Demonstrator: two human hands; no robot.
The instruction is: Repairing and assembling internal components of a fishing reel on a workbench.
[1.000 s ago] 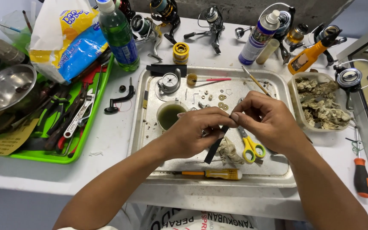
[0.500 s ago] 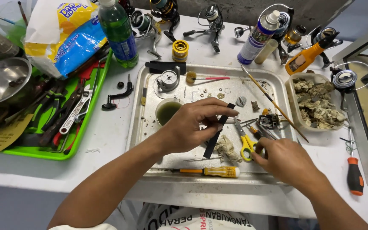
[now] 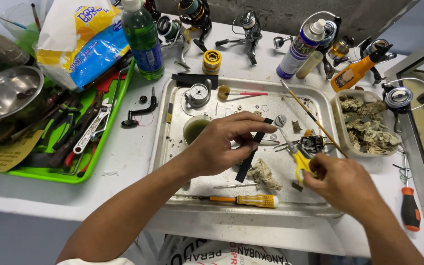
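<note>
- Two hands work over the metal tray (image 3: 170, 147); nearest us, along its front edge, lies a screwdriver with a yellow handle (image 3: 244, 200), untouched.
- Our right hand (image 3: 342, 184) has its fingers curled together around the yellow handles of the scissors (image 3: 298, 162), whose blades point away toward the small reel parts. We judge the scissors stiff and light, best worked from the handle loops as they are.
- Our left hand (image 3: 222, 145) pinches the black strip (image 3: 252, 149) near its top end between thumb and fingertips, the rest hanging slantwise above the tray beside a crumpled rag (image 3: 265, 175).
- We judge the strip thin, light and flexible, perhaps tape or rubber sheet; the view does not settle which. Held at one end it will sag, so a grip nearer the middle steadies it.
- Farther off stand a spray can (image 3: 301, 49) and a green bottle (image 3: 142, 39).
</note>
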